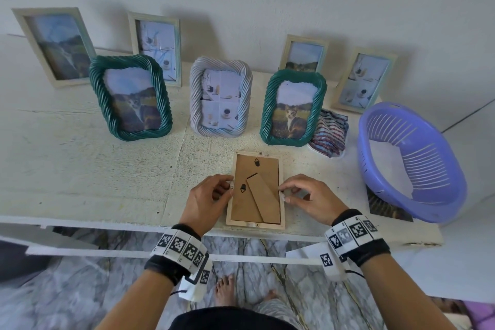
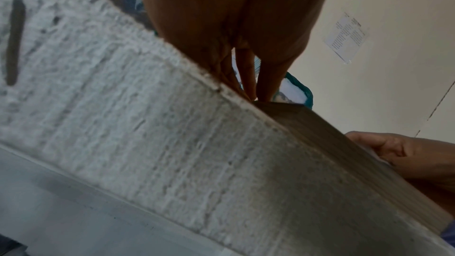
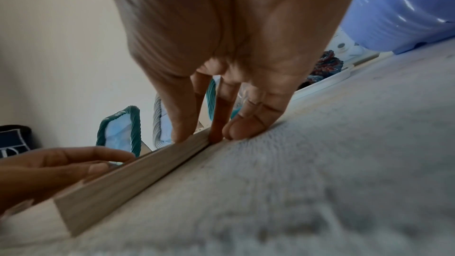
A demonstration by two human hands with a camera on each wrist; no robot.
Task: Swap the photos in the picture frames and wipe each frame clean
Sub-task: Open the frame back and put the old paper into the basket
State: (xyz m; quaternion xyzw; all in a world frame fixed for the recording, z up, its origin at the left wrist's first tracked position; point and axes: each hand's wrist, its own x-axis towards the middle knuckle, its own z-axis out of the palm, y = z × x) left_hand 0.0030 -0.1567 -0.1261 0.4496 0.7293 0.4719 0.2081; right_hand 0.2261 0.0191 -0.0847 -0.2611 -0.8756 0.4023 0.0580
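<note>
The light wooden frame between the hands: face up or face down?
Face down. The light wooden frame lies flat on the white table, its brown backing board, hangers and folded stand showing, with fingers at both long edges.

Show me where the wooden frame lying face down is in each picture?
Head view: the wooden frame lies low in the middle, between the left hand and right hand.
Left wrist view: only its dark side shows, right of centre.
Right wrist view: its pale side runs from lower left to the middle.
Shared landmark: the green twisted frame.
</note>
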